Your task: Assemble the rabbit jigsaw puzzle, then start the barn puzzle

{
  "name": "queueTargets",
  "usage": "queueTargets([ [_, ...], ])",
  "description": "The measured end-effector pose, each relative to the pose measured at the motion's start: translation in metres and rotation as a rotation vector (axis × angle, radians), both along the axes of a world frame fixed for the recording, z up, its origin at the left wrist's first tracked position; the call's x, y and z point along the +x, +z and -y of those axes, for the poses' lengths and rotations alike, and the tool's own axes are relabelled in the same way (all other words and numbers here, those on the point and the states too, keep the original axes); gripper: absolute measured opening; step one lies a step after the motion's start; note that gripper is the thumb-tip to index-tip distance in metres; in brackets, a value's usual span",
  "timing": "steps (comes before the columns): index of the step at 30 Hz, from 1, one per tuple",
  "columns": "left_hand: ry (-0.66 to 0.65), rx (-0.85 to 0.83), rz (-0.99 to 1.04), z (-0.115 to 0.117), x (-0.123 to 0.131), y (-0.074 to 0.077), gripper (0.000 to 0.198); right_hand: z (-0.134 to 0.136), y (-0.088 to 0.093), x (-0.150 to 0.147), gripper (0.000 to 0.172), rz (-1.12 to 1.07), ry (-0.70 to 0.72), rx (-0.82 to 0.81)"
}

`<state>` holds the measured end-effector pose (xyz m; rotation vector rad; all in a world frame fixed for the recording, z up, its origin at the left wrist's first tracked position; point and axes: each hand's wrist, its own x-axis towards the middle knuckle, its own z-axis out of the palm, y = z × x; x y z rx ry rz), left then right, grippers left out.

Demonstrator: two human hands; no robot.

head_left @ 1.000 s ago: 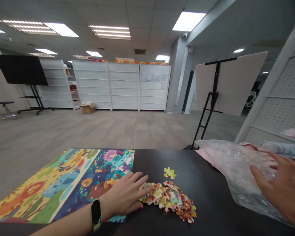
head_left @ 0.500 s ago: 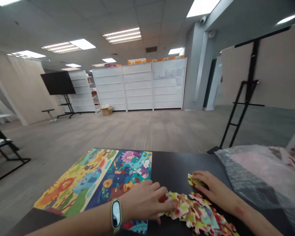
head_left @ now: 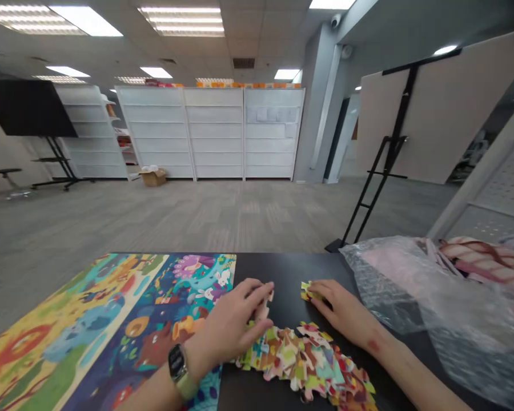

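Note:
Jigsaw puzzle pieces (head_left: 300, 359) lie in a loose, many-coloured heap on the black table. Above the heap's left end, my left hand (head_left: 235, 322) has its fingers bent around a pale puzzle piece (head_left: 262, 312), partly hidden by the fingers. Beyond the heap, my right hand (head_left: 340, 308) rests low over the table, its fingertips closed on a yellow-green puzzle piece (head_left: 306, 291). A large colourful picture sheet with animals (head_left: 124, 325) lies flat to the left, partly under my left forearm. A smartwatch (head_left: 177, 362) is on my left wrist.
Clear plastic wrapping (head_left: 394, 279) with pinkish things covers the table's right side. Past the table stand a black easel-like stand (head_left: 379, 171) with a pale board, white shelves (head_left: 214, 134), a cardboard box (head_left: 153, 177) and a black screen (head_left: 28, 108) on a wheeled stand.
The view has turned right and down. My left hand has lifted off the heap's left end and moved away from me, now with a pale piece showing in its fingers. My right hand keeps its yellow-green piece.

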<state>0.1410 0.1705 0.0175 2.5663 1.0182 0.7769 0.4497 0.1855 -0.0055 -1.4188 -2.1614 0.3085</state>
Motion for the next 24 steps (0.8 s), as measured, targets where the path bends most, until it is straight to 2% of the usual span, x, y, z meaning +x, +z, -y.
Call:
queueTargets([
  [3, 0.217, -0.161, 0.218, -0.008, -0.008, -0.012, 0.034, 0.019, 0.01, -0.009, 0.029, -0.053, 0.061, -0.078],
  [5, 0.297, -0.31, 0.342, -0.014, -0.013, -0.017, 0.028, 0.034, 0.01, -0.023, 0.044, -0.103, 0.181, -0.172],
  [6, 0.297, -0.381, 0.403, -0.016, -0.015, -0.019, 0.025, 0.041, 0.008, -0.031, 0.053, -0.132, 0.252, -0.184],
  [9, 0.243, -0.537, 0.586, -0.02, -0.021, -0.02, 0.027, 0.055, 0.004, -0.054, 0.059, -0.141, 0.436, -0.146],
  [12, 0.209, -0.6, 0.644, -0.022, -0.025, -0.019, 0.028, 0.058, 0.012, -0.064, 0.068, 0.012, 0.492, -0.214],
  [15, 0.197, -0.538, 0.487, -0.022, -0.029, -0.02, 0.03, 0.054, 0.024, -0.056, 0.07, 0.069, 0.41, -0.253],
  [17, 0.231, -0.416, 0.321, -0.021, -0.031, -0.023, 0.042, 0.048, 0.026, -0.043, 0.066, 0.056, 0.347, -0.269],
  [19, 0.226, -0.267, 0.174, -0.02, -0.031, -0.026, 0.042, 0.041, 0.023, -0.029, 0.062, 0.029, 0.29, -0.274],
  [21, 0.131, -0.172, 0.075, -0.017, -0.029, -0.028, 0.032, 0.035, 0.02, -0.016, 0.06, 0.004, 0.233, -0.26],
  [24, -0.052, -0.108, -0.033, -0.01, -0.025, -0.029, 0.03, 0.027, 0.019, -0.004, 0.061, -0.022, 0.156, -0.22],
])
